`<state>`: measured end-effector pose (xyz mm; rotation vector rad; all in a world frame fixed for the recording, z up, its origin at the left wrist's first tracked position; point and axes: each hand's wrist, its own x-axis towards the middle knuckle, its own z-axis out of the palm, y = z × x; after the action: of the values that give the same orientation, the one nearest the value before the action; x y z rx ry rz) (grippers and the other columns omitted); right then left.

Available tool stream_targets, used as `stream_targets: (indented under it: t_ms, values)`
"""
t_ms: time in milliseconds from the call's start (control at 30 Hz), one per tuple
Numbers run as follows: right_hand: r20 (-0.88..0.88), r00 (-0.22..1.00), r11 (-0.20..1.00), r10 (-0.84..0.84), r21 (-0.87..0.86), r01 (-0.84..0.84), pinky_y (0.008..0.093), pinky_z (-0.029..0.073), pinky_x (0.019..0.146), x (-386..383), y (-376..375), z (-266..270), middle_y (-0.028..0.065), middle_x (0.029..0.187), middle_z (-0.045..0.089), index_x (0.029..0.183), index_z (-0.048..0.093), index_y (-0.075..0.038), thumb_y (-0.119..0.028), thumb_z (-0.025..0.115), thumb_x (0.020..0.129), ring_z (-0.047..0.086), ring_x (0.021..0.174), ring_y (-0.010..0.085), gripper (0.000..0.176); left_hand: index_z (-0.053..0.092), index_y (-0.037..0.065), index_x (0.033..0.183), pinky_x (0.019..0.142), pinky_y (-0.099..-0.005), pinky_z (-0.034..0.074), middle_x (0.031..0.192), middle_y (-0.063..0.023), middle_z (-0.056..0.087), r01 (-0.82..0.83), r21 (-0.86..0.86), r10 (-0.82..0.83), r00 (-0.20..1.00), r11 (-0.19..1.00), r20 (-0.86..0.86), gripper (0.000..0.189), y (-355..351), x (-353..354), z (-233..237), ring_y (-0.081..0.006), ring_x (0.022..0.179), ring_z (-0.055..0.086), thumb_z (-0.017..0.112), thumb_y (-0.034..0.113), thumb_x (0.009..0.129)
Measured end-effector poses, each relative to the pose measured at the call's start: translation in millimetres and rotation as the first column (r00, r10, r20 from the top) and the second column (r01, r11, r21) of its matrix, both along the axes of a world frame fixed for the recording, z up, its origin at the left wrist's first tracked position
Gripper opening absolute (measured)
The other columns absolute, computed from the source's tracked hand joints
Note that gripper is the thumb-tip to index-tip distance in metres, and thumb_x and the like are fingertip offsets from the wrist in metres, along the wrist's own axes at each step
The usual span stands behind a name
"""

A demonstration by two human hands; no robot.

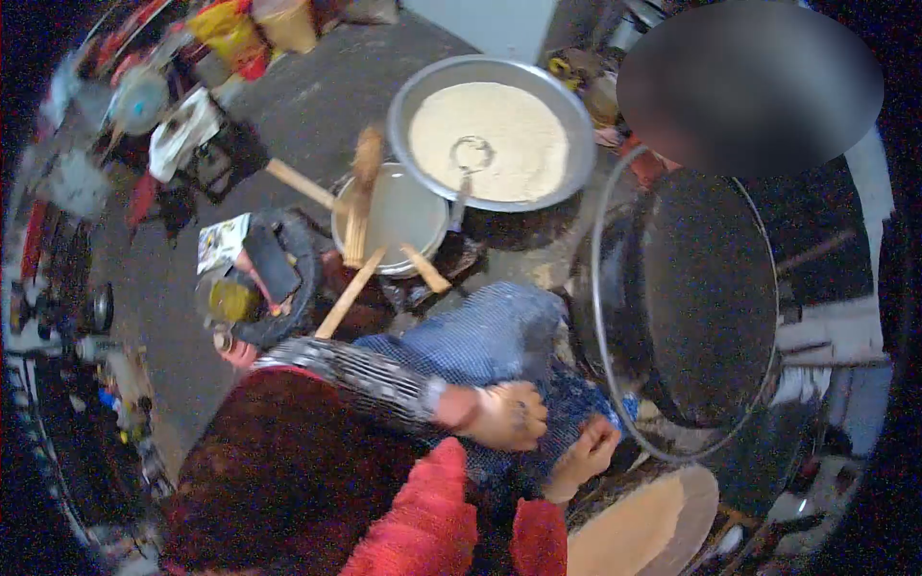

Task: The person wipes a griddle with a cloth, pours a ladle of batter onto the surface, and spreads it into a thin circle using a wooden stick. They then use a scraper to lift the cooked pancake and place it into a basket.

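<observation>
My left hand [511,416], below a black-and-white patterned sleeve, is closed over the blue checked cloth on the lap, fingers curled. Anything inside it is hidden. To its lower right, my right hand [584,455] comes out of a red sleeve with its fingers pressed together. What they may hold is too small to tell. The two hands are apart. Just below my right hand is a round container [701,494] with pale tan contents. A large dark round pan or griddle [711,298] with a pale rim stands tilted to the right.
A metal basin [403,101] of pale batter-like material holds a ring-ended tool. Beside it, wooden sticks [355,288] lie over a smaller pot [399,206]. A dark tray [307,278] holds a jar. Bags [230,34] lie at upper left. A blurred patch covers the upper right.
</observation>
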<state>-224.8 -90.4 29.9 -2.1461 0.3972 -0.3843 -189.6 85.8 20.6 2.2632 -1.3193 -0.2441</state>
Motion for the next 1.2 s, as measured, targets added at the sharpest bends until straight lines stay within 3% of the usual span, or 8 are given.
stream_targets:
  t_ms: [200, 367, 467, 600, 733, 867, 1000, 1200]
  values:
    - [-0.102, 0.528, 0.371, 0.843, -0.601, -0.708, 0.0374, 0.047, 0.082, 95.6, 158.8, 25.0, 0.0229, 0.102, 0.06, 0.115, 0.058, -0.005, -0.023, 0.06, 0.083, 0.058, 0.095, 0.033, 0.037, 0.059, 0.003, 0.093, 0.087, -0.0444, 0.041, 0.088, -0.0136, 0.057, -0.642, 0.027, 0.64, 0.766, 0.766, 0.057, 0.036, 225.5, -40.2, 50.1, -0.0314, 0.092, 0.055, 0.063, 0.033, 0.073]
    - [-0.728, 0.355, -0.019, 0.587, -0.451, -0.893, 0.0418, 0.05, 0.068, 115.1, 267.2, -47.6, 0.0205, 0.092, 0.064, 0.118, 0.055, -0.012, -0.022, 0.059, 0.083, 0.063, 0.078, 0.0339, 0.037, 0.057, 0.009, 0.094, 0.091, -0.0441, 0.037, 0.097, -0.0077, 0.055, -0.697, -0.092, 0.691, 0.718, 0.712, -0.089, 0.022, 250.6, -95.7, -29.0, -0.0275, 0.1, 0.051, 0.057, 0.028, 0.083]
    - [-0.789, 0.301, 0.059, 0.535, -0.32, -0.945, 0.04, 0.049, 0.056, 127.9, 246.8, -7.6, 0.017, 0.082, 0.065, 0.109, 0.06, -0.009, -0.018, 0.055, 0.085, 0.063, 0.063, 0.0305, 0.027, 0.057, 0.012, 0.088, 0.083, -0.0382, 0.043, 0.086, -0.0072, 0.053, -0.719, -0.322, 0.71, 0.683, 0.616, -0.168, 0.016, 222.1, -65.6, -15.7, -0.0261, 0.089, 0.053, 0.056, 0.021, 0.075]
    - [-0.515, 0.675, 0.826, 0.529, 0.127, -0.55, 0.0236, 0.037, 0.041, 115.1, 118.4, 131.4, 0.0022, 0.065, 0.06, 0.098, 0.066, -0.002, -0.025, 0.055, 0.09, 0.048, 0.046, 0.0075, 0.027, 0.058, 0.007, 0.093, 0.077, -0.0376, 0.047, 0.083, -0.0101, 0.056, -0.566, -0.411, 0.631, 0.775, 0.715, 0.03, 0.019, 234.5, -28.1, -26.7, -0.028, 0.086, 0.057, 0.054, 0.019, 0.078]
    - [-0.26, 0.836, 0.855, 0.484, 0.343, -0.388, 0.0252, 0.042, 0.045, 53.1, -30.2, 141.0, 0.0096, 0.066, 0.058, 0.112, 0.05, 0.005, -0.034, 0.058, 0.087, 0.052, 0.048, 0.0142, 0.047, 0.057, 0.005, 0.093, 0.07, -0.0353, 0.049, 0.077, -0.0088, 0.057, -0.995, -0.032, 0.571, 0.083, 0.098, -0.817, 0.034, 243.1, 71.9, -74.6, -0.022, 0.076, 0.058, 0.057, 0.039, 0.088]
    - [-0.44, 0.698, 0.671, 0.564, 0.737, -0.078, 0.0343, 0.054, 0.049, -2.7, -31.3, 78.7, 0.0143, 0.074, 0.061, 0.124, 0.04, 0.0, -0.036, 0.065, 0.082, 0.063, 0.061, 0.0235, 0.061, 0.055, 0.003, 0.095, 0.057, -0.0407, 0.048, 0.081, -0.0104, 0.06, -0.992, 0.122, -0.364, -0.112, -0.006, -0.925, 0.042, 218.0, 168.5, -97.8, -0.0221, 0.066, 0.057, 0.059, 0.044, 0.085]
    - [-0.32, 0.921, 0.57, 0.224, 0.809, 0.143, 0.0268, 0.033, 0.038, -7.5, 42.7, 16.8, -0.0027, 0.052, 0.039, 0.097, 0.05, -0.007, -0.034, 0.054, 0.092, 0.037, 0.041, 0.0114, 0.028, 0.053, 0.005, 0.066, 0.044, -0.0341, 0.04, 0.051, -0.0063, 0.05, -0.999, -0.019, 0.263, 0.025, 0.025, -0.964, 0.05, 196.2, 209.0, -157.3, -0.0199, 0.045, 0.048, 0.038, 0.043, 0.095]
    - [-0.421, 0.891, 0.484, 0.168, 0.823, 0.297, 0.0292, 0.031, 0.037, -26.4, 41.5, -15.4, -0.0042, 0.05, 0.034, 0.093, 0.048, -0.01, -0.029, 0.052, 0.093, 0.035, 0.038, 0.0119, 0.019, 0.04, 0.007, 0.099, 0.032, -0.0301, 0.034, 0.059, -0.0056, 0.046, -0.983, 0.175, 0.203, -0.159, 0.061, -0.966, 0.021, 201.3, 173.0, -108.8, -0.0149, 0.037, 0.042, 0.044, 0.026, 0.094]
